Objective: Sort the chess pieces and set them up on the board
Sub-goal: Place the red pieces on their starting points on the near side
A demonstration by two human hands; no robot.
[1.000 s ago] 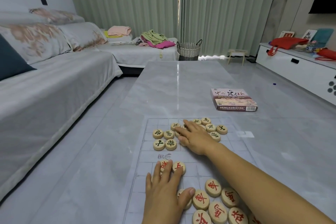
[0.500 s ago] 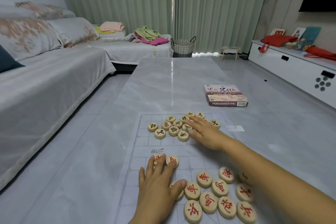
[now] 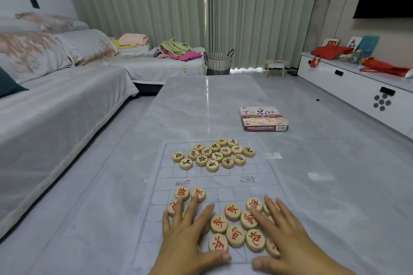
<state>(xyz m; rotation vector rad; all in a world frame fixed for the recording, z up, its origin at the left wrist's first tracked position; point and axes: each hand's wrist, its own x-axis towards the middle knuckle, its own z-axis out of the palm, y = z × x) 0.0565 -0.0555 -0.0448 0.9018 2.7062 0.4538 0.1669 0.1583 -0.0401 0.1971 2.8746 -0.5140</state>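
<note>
A thin translucent board sheet point(image 3: 223, 182) with a printed grid lies on the grey table. Several round wooden pieces with dark characters point(image 3: 214, 154) are bunched on its far half. Several red-character pieces point(image 3: 234, 225) are clustered on the near half. My left hand point(image 3: 187, 236) lies flat with spread fingers over the red pieces on the left side. My right hand point(image 3: 281, 239) lies flat over the red pieces on the right, with its fingertips near a red piece point(image 3: 254, 204). Some red pieces are hidden under both palms.
The chess set's box point(image 3: 263, 118) lies on the table beyond the board, to the right. A grey sofa point(image 3: 55, 105) runs along the left. A white low cabinet point(image 3: 357, 87) stands at the right. A wicker basket point(image 3: 218, 60) sits past the table's far end.
My right hand has pulled back from the dark-character pieces to the near red pieces. The dark pieces are now bunched together. My left hand stays on the red pieces.
</note>
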